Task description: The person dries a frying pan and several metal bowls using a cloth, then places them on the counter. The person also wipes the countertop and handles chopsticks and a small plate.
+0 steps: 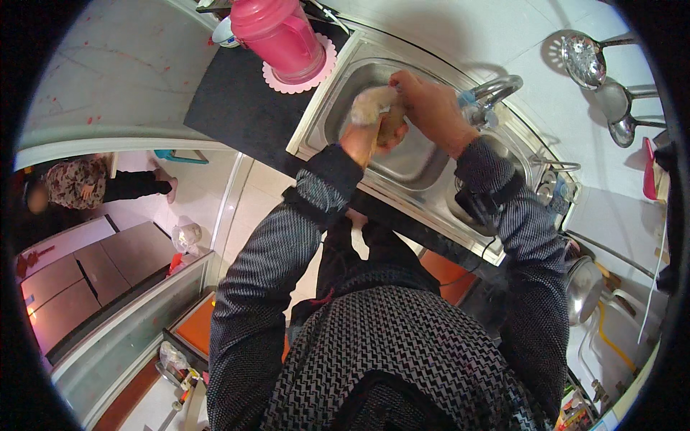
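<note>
Both of my hands are over the left basin of a stainless steel double sink [412, 161]. A pale, soft-looking piece, perhaps a cloth [367, 106], lies against the back of my left hand [392, 134] and reaches up to my right fingers. My right hand [431, 105] pinches its upper end. The fingers of my left hand are curled; blur and overlap hide whether they grip something brownish there. Just right of my right hand stands a curved metal faucet [498, 89].
A pink thermos jug [280, 40] stands on a scalloped pink mat [330, 54] on the black counter [237, 89]. Metal ladles [614, 99] and a skimmer [584, 59] hang on the right wall. A metal pot [584, 291] is at the right. Another person [78, 183] is beyond the doorway.
</note>
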A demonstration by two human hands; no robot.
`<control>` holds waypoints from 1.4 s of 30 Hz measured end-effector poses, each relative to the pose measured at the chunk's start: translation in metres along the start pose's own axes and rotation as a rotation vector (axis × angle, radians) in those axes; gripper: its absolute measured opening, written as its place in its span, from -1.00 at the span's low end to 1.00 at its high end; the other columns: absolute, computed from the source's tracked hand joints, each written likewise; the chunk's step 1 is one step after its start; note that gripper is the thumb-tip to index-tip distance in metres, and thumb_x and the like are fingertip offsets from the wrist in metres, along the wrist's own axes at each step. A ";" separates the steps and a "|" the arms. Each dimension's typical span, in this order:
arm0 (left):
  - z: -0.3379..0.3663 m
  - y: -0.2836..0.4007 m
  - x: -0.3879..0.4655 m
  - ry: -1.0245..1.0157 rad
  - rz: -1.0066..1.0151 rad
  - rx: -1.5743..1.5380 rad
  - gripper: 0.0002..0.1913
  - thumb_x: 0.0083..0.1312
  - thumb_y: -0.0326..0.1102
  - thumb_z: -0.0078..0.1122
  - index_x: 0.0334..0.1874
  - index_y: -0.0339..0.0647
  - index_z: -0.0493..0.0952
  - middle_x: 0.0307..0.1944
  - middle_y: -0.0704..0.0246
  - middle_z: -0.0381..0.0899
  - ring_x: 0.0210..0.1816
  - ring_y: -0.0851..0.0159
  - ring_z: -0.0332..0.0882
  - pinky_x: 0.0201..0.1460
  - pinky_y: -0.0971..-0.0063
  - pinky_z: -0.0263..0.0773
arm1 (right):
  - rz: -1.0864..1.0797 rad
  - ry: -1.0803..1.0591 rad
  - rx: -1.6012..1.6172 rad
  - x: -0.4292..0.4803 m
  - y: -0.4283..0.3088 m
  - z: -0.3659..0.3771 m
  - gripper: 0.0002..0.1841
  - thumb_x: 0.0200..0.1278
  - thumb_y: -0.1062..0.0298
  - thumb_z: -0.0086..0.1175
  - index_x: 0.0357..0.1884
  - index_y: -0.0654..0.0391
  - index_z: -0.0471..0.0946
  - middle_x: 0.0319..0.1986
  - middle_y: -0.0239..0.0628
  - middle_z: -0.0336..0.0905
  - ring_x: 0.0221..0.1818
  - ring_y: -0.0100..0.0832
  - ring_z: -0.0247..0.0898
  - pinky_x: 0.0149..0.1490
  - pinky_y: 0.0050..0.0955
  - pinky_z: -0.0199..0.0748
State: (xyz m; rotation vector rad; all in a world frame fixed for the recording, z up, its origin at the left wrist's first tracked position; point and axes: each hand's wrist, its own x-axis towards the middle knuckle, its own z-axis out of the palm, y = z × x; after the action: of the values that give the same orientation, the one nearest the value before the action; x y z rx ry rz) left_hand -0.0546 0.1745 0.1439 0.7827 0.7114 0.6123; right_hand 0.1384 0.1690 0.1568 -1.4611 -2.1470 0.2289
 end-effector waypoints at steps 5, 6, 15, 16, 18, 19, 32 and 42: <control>-0.057 -0.026 -0.042 0.157 0.250 0.356 -0.17 0.46 -0.11 0.12 0.63 0.06 -0.16 0.33 0.29 0.27 0.30 0.19 0.31 0.37 0.13 0.28 | 0.512 -0.216 0.390 -0.060 0.012 0.054 -0.61 0.21 0.30 0.24 0.08 0.06 0.47 -0.25 -0.09 0.64 -0.36 -0.12 0.57 -0.23 -0.21 0.51; -0.072 -0.036 -0.056 0.140 0.176 0.428 -0.14 0.43 -0.13 0.16 0.64 0.04 -0.17 0.35 0.29 0.27 0.33 0.21 0.28 0.38 0.12 0.26 | 0.727 -0.384 0.504 -0.077 0.011 0.069 -0.56 0.23 0.27 0.25 0.14 0.09 0.46 -0.21 -0.11 0.65 -0.34 -0.18 0.56 -0.19 -0.24 0.50; -0.133 -0.128 -0.138 0.011 -0.223 -0.019 -0.41 0.39 -0.26 0.09 0.41 -0.12 0.10 0.05 0.11 0.58 -0.14 0.08 0.68 -0.14 0.28 0.64 | 0.150 -0.326 0.562 -0.146 -0.089 0.077 -0.44 0.17 0.29 0.33 0.24 0.10 0.48 0.05 -0.12 0.54 0.07 -0.08 0.48 0.18 -0.28 0.40; -0.123 -0.127 -0.141 0.031 -0.148 0.014 -0.51 0.35 -0.27 0.14 0.30 -0.14 0.25 -0.01 0.16 0.59 -0.17 0.15 0.66 -0.19 0.35 0.60 | 0.074 -0.374 0.539 -0.140 -0.101 0.071 -0.45 0.14 0.32 0.34 0.22 0.08 0.50 0.03 -0.12 0.53 0.06 -0.08 0.46 0.16 -0.30 0.40; -0.100 -0.116 -0.149 0.093 0.006 -0.039 -0.69 0.29 -0.29 0.23 0.06 -0.18 0.54 -0.13 0.26 0.61 -0.24 0.31 0.61 -0.29 0.49 0.52 | 0.022 -0.454 0.567 -0.126 -0.116 0.058 -0.49 0.15 0.36 0.32 0.19 0.08 0.54 -0.07 -0.17 0.55 -0.10 -0.17 0.47 -0.01 -0.37 0.43; -0.085 -0.109 -0.155 0.137 0.106 0.072 -0.75 0.28 -0.34 0.21 -0.01 -0.16 0.56 -0.15 0.29 0.60 -0.20 0.29 0.60 -0.20 0.44 0.52 | 0.040 -0.510 0.620 -0.123 -0.120 0.052 -0.52 0.17 0.36 0.30 0.18 0.09 0.55 -0.16 -0.22 0.57 -0.24 -0.26 0.50 -0.15 -0.41 0.46; -0.056 -0.082 -0.222 -0.011 0.370 0.440 -0.59 0.42 -0.29 0.16 0.27 -0.23 0.41 0.27 0.20 0.41 0.27 0.17 0.41 0.35 0.33 0.26 | 0.765 -0.740 1.138 -0.122 -0.139 0.039 -0.49 0.40 0.08 0.09 0.21 0.25 0.41 -0.07 -0.19 0.60 -0.08 -0.31 0.56 -0.01 -0.41 0.52; -0.043 -0.101 -0.230 0.133 0.194 0.415 -0.38 0.39 -0.17 0.22 0.42 -0.15 0.20 0.17 0.29 0.43 0.23 0.31 0.39 0.32 0.41 0.28 | 0.358 -0.631 0.689 -0.106 -0.170 0.031 -0.59 0.29 0.15 0.20 0.06 0.20 0.49 -0.21 -0.02 0.64 -0.11 -0.06 0.61 0.00 -0.22 0.51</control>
State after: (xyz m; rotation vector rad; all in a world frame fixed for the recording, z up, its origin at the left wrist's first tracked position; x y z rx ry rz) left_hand -0.2049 -0.0296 0.1196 1.2134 0.9062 0.7061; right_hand 0.0131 0.0099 0.1675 -1.4259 -1.8788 1.5625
